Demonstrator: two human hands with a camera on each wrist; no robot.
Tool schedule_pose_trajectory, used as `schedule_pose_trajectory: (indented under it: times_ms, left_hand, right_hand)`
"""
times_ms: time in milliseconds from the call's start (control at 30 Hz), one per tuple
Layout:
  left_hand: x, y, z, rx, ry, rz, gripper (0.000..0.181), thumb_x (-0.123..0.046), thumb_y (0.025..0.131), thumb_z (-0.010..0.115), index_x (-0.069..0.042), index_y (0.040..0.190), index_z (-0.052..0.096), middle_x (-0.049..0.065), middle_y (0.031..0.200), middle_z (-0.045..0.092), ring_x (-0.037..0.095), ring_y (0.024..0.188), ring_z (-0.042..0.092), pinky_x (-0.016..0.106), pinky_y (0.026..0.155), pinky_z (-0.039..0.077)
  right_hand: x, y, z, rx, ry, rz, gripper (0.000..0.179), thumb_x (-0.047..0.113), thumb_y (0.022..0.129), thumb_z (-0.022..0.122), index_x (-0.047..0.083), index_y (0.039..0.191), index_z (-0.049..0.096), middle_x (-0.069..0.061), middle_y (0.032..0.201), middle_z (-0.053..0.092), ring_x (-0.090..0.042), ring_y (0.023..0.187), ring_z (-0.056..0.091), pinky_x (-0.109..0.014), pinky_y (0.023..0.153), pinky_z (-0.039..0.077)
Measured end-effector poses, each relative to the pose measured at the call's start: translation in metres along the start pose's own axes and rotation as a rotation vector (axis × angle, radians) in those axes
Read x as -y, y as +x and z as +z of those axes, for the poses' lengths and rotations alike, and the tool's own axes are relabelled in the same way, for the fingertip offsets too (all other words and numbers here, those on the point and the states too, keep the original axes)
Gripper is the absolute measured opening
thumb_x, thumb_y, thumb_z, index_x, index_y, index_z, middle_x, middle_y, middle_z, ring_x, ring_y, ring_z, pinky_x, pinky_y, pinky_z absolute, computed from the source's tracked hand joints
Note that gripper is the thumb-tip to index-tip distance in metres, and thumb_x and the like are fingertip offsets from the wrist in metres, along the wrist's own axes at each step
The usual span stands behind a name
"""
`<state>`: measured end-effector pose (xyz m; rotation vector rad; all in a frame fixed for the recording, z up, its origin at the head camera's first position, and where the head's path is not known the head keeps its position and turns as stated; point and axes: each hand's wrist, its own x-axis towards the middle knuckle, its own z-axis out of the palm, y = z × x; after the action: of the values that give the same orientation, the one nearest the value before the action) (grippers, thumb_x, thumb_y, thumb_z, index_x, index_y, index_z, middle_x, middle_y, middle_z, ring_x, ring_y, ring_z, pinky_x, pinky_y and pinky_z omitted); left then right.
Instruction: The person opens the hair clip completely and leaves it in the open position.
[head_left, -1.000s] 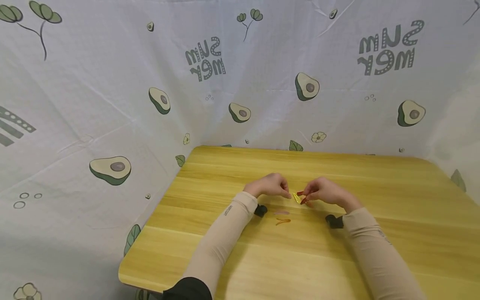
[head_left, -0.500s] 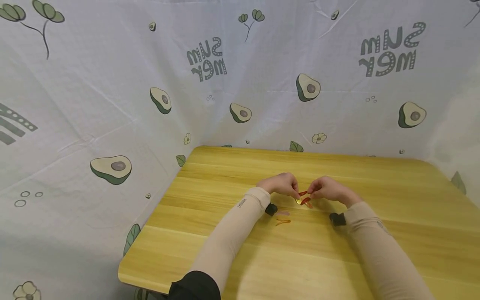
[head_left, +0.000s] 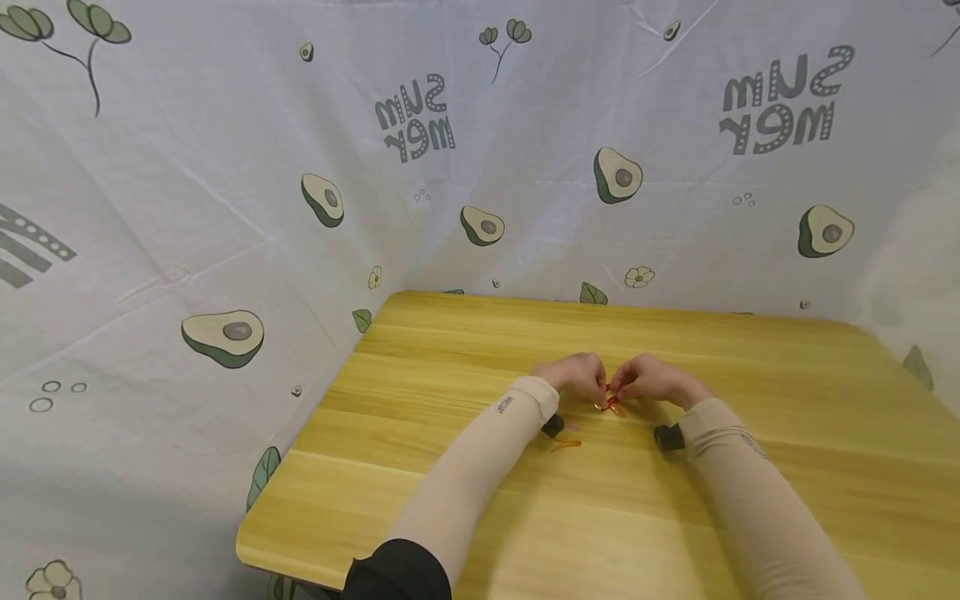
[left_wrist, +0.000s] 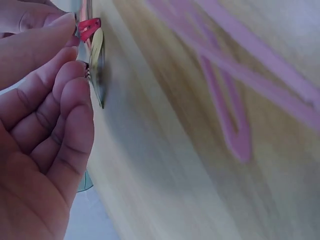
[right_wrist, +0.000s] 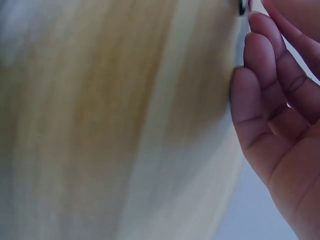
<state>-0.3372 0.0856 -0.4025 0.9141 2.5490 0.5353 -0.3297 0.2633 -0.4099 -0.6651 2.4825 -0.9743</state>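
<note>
Around the yellow hair clip, over or on a wooden table (contact unclear): small coloured clips, work judged partway. Red hair clip: at the yellow clip, apparently linked with it, though the overlap is too small to confirm. Reddish-orange piece, likely a further clip: just beside the yellow clip, on its right. Done, by judgement: these three gathered in one cluster; the join looks unfinished. Outstanding: pink hair clip and orange hair clip, both nearer the person than the yellow clip and to its left, loose and unheld. Left hand: at the yellow clip, fingers curled, thumb and fingertips drawn together beside the red clip; whether red or yellow is pinched, cannot tell. Right hand: right of the yellow clip, fingers bent, fingertips pinching the red clip, the pinch itself mostly cropped from the right wrist view.
</note>
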Motion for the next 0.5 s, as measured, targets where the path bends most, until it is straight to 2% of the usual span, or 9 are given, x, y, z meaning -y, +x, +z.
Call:
schedule_pose_trajectory:
  times_ms: [300, 500]
  left_hand:
    - [-0.0029, 0.0036, 0.0052, 0.008, 0.032, -0.046, 0.024, -0.019, 0.073, 0.072, -0.013, 0.057, 0.054, -0.004, 0.05, 0.045, 0.007, 0.043, 0.038, 0.019, 0.041, 0.031]
    - [-0.0075, 0.0014, 0.0059, 0.009, 0.032, -0.061, 0.024, -0.016, 0.071, 0.072, -0.013, 0.056, 0.053, -0.005, 0.047, 0.041, 0.007, 0.041, 0.034, 0.02, 0.04, 0.027]
  right_hand:
    - [-0.0045, 0.0021, 0.0022, -0.018, 0.013, 0.064, 0.014, 0.001, 0.077, 0.062, -0.005, 0.089, 0.064, -0.009, 0.085, 0.065, -0.013, 0.07, 0.047, -0.024, 0.06, 0.039]
    - [-0.0071, 0.0023, 0.0031, -0.006, 0.002, 0.05, 0.011, -0.001, 0.076, 0.061, -0.003, 0.087, 0.065, -0.006, 0.082, 0.064, -0.014, 0.069, 0.047, -0.025, 0.059, 0.039]
